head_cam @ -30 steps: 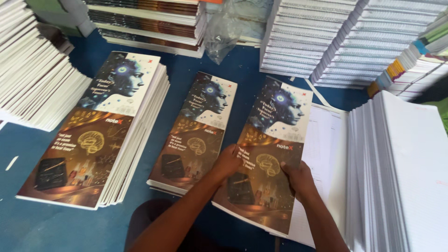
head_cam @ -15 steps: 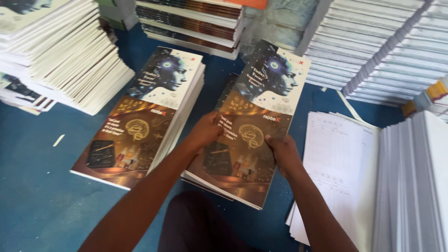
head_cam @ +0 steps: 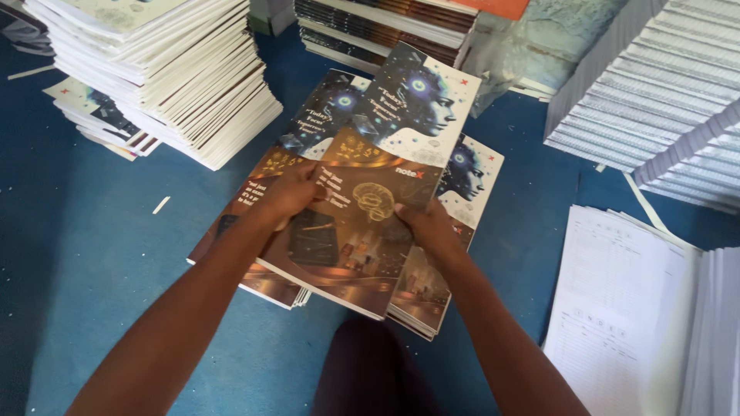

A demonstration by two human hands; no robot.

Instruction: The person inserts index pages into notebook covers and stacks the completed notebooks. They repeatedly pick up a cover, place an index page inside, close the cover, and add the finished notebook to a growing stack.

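Now both hands, left (head_cam: 289, 192) and right (head_cam: 428, 227), grip the booklet's (head_cam: 362, 208) side edges above two stacks (head_cam: 455, 192).

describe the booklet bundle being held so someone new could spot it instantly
Start at the blue floor, centre of the view, where two low stacks of glossy covers lie side by side. The held bundle is raised above them, tilted, gripped by the left hand and right hand. Unlike its neighbours, it lies askew across both stacks.

Two bare forearms, no sleeves, left hand (head_cam: 289, 192), right hand (head_cam: 428, 227), no rings or watch
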